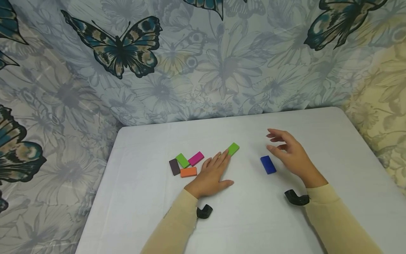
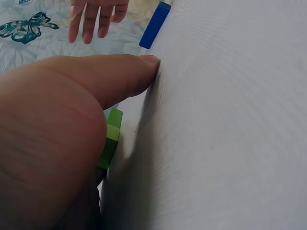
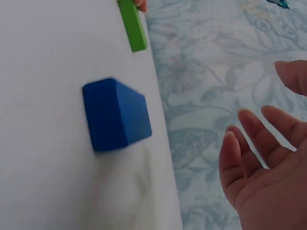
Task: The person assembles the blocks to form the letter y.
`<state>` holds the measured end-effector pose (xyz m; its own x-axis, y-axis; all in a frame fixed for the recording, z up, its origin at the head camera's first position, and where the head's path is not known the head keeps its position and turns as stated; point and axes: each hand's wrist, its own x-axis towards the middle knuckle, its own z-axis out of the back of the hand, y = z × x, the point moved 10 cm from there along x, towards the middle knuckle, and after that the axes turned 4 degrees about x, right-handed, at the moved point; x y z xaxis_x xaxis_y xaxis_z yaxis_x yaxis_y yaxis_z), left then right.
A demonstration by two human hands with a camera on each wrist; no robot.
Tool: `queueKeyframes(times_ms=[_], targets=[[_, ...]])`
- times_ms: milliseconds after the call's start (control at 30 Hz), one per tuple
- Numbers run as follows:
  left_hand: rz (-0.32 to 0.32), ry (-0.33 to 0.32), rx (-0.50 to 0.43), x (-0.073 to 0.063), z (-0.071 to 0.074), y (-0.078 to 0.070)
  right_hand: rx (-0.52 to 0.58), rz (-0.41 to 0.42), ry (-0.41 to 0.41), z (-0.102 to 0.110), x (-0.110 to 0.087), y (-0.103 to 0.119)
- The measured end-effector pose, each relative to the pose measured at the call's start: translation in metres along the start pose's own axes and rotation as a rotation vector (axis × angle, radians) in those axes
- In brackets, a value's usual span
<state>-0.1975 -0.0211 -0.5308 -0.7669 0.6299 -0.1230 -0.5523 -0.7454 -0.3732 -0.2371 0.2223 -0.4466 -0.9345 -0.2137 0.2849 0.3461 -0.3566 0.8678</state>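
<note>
My left hand (image 1: pixel 210 176) lies palm down with spread fingers, and its fingertips touch a green block (image 1: pixel 234 149). In the left wrist view the thumb (image 2: pixel 127 76) stretches over the white surface, and part of a green block (image 2: pixel 111 141) shows behind the hand. Just right of a blue block (image 1: pixel 268 165), my right hand (image 1: pixel 293 157) hovers with loosely bent fingers and nothing in them. The right wrist view shows the blue block (image 3: pixel 117 115) apart from that hand (image 3: pixel 273 163), with the green block (image 3: pixel 133 26) farther off.
Left of my left hand sit a dark grey block (image 1: pixel 174 167), a second green block (image 1: pixel 182 160), a magenta block (image 1: pixel 196 158) and an orange block (image 1: pixel 188 172), close together. A white-covered table (image 1: pixel 142 211) bears everything. Butterfly-patterned cloth (image 1: pixel 190 81) hangs behind its far edge.
</note>
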Motion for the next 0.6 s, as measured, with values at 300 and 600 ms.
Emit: queueKeyframes(times_ms=[300, 600], targets=[[-0.006, 0.002, -0.012, 0.0, -0.001, 0.0, 0.002, -0.044, 0.07, 0.002, -0.014, -0.024], [-0.003, 0.006, -0.006, 0.002, -0.003, 0.003, 0.048, -0.094, 0.103, -0.006, -0.028, -0.048]])
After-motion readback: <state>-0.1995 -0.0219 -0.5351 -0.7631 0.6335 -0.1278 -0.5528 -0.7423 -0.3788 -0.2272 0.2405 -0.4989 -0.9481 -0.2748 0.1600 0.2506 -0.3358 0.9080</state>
